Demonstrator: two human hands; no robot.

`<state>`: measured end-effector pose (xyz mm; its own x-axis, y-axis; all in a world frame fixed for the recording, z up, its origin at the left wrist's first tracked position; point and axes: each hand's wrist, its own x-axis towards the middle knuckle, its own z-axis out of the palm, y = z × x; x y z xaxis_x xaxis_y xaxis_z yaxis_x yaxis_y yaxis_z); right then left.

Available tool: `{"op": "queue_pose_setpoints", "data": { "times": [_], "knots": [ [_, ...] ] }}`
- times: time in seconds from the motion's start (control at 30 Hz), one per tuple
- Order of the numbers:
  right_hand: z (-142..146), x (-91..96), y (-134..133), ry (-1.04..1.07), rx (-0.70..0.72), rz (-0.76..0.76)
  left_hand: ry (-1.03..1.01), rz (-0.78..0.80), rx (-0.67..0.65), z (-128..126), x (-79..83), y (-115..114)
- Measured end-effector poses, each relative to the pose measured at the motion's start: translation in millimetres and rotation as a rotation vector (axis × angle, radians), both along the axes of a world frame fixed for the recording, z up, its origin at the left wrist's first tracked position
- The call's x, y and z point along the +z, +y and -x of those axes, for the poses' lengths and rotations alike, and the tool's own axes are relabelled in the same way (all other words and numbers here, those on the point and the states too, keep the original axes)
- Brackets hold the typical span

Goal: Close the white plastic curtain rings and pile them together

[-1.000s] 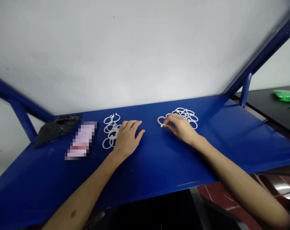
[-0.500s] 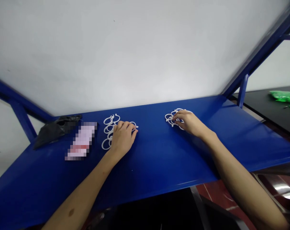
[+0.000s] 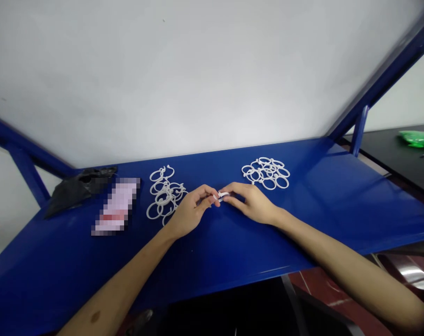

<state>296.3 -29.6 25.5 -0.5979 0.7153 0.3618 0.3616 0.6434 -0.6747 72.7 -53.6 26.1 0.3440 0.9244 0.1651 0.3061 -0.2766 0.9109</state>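
Observation:
Between my two hands, just above the blue tabletop, is a white plastic curtain ring (image 3: 223, 194), partly hidden by the fingers. My left hand (image 3: 193, 209) pinches one side of it with thumb and forefinger. From the other side my right hand (image 3: 254, 203) grips it with thumb and fingers. To the left lies a loose group of open-looking white rings (image 3: 162, 197) with small knobs at their ends, partly overlapping. Beyond my right hand sits a second cluster of white rings (image 3: 268, 172), several of them overlapping.
A blurred pinkish packet (image 3: 119, 205) and a crumpled black plastic bag (image 3: 81, 186) lie at the left of the blue table (image 3: 229, 252). Blue slanted bars flank a white panel behind. A green object (image 3: 418, 139) rests on a black surface at far right.
My left hand has moved right, away from the left rings. My right hand has come back and left from the right cluster. Both now meet at one ring in the middle.

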Motion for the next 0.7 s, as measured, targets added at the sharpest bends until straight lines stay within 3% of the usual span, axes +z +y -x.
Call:
{"op": "queue_pose_setpoints", "data": {
  "times": [0.1, 0.23, 0.7],
  "knots": [
    [5, -1.0, -3, 0.106, -0.016, 0.135, -0.144, 0.072, 0.074, 0, -4.5, 2],
    [7, -2.0, -6, 0.253, -0.045, 0.239, -0.165, 0.061, 0.200, -1, -7.9, 3],
    [13, -3.6, -17, 0.185, -0.046, -0.032, -0.143, -0.019, 0.256, -9, -12.2, -4]
  ]
}}
